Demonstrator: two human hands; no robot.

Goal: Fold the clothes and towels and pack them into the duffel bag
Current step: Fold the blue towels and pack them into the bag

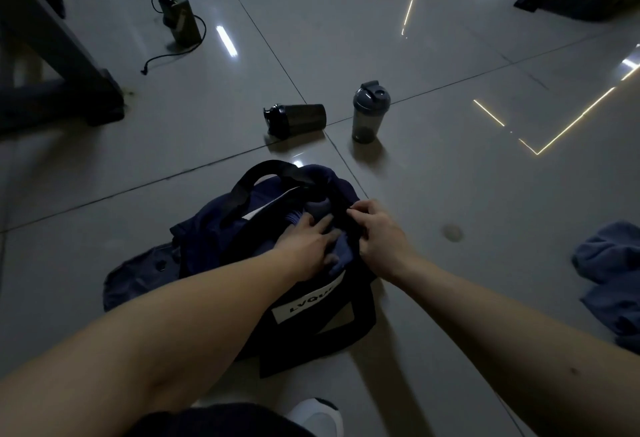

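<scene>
A dark navy duffel bag (pixel 311 318) with a white label lies open on the tiled floor in front of me. Blue folded cloth (pixel 341 254) fills its opening. My left hand (pixel 311 246) presses flat on that cloth inside the bag, fingers fairly straight. My right hand (pixel 375 235) grips the bag's dark near rim just right of the opening, fingers curled round the fabric. One black handle (pixel 252 182) arches over the bag's far side. A crumpled blue towel (pixel 613 280) lies on the floor at the far right, apart from both hands.
Two shaker bottles stand beyond the bag: a dark one (pixel 298 119) on its side and a grey one (pixel 369 112) upright. A small device with a cord (pixel 180 19) sits far left. A dark frame (pixel 52 65) fills the left edge. A grey cloth (pixel 138 277) lies left of the bag.
</scene>
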